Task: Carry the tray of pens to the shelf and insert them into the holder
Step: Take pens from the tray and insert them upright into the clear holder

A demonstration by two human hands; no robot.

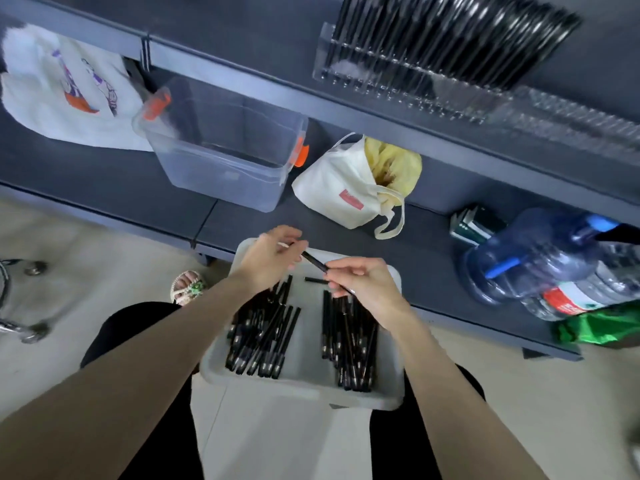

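Currently my left hand [273, 261] and right hand [360, 282] each pinch an end of one slim black pen [313, 263] with curled fingers above the grey plastic tray [311, 341] at the dark lower shelf [426, 237] edge; I'd release left, then feed it straight into a free slot of the clear acrylic holder [346, 69].

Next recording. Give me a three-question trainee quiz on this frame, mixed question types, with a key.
1. True or false: the pens in the tray lie in two piles.
2. What do the left hand and right hand hold between them? A) one pen B) the tray C) a cup
3. Fill in: the clear holder contains black ____.
Key: 1 true; 2 A; 3 pens.
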